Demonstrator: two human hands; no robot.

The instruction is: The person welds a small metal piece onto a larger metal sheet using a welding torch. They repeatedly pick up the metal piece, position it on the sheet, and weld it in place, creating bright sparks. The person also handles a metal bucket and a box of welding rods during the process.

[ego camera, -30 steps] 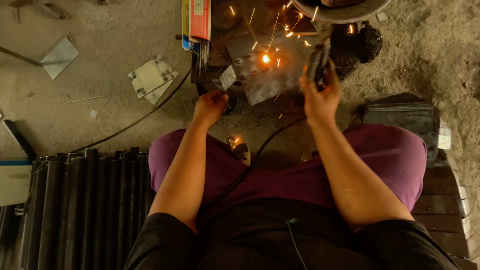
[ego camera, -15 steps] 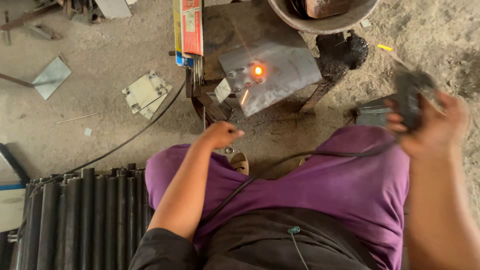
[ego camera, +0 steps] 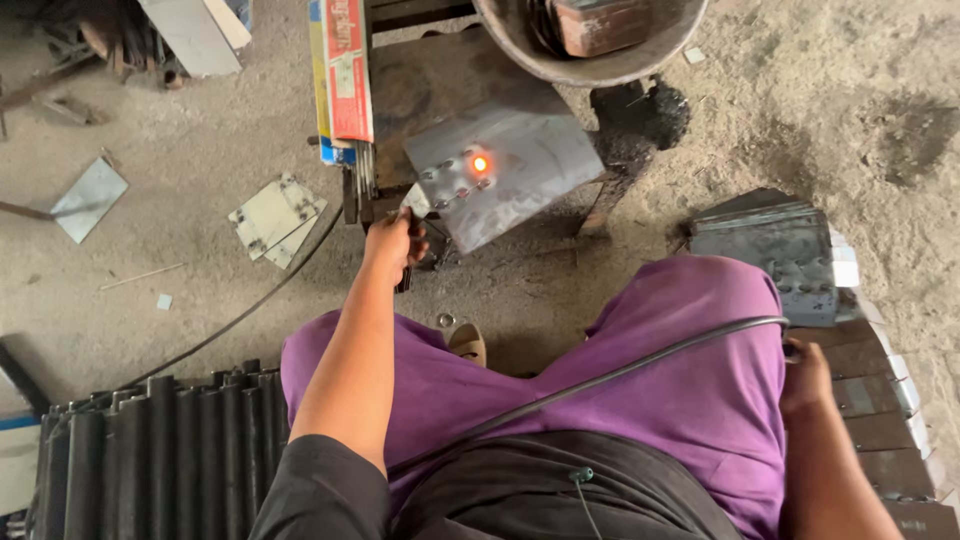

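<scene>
Our left hand (ego camera: 395,243) reaches forward and is curled shut around a dark clamp-like tool (ego camera: 405,262) at the near left corner of the metal plate (ego camera: 500,170); fingers wrapped, the grip looks tight, though the tool is mostly hidden under the hand. The plate lies tilted on a small dark desk (ego camera: 440,80), just ahead and to the right of that hand, with a row of small weld dots near its left edge and one glowing orange spot (ego camera: 480,163) just past the fingertips. Left of the hand, a bundle of welding rods in a red and yellow pack (ego camera: 345,75) sits along the desk edge. Further left on the floor lie flat metal pieces (ego camera: 272,215) and another plate (ego camera: 88,198), well apart from the hand. Beyond the plate, a round metal basin (ego camera: 590,62) holds a brick. Our right hand (ego camera: 805,375) is down by the right knee, near a stack of grey metal parts (ego camera: 780,245); we cannot tell if it is spread or closed, as only its back shows. A black cable (ego camera: 600,380) runs across our purple lap toward that hand. Black pipes (ego camera: 150,450) lie below the left elbow.
</scene>
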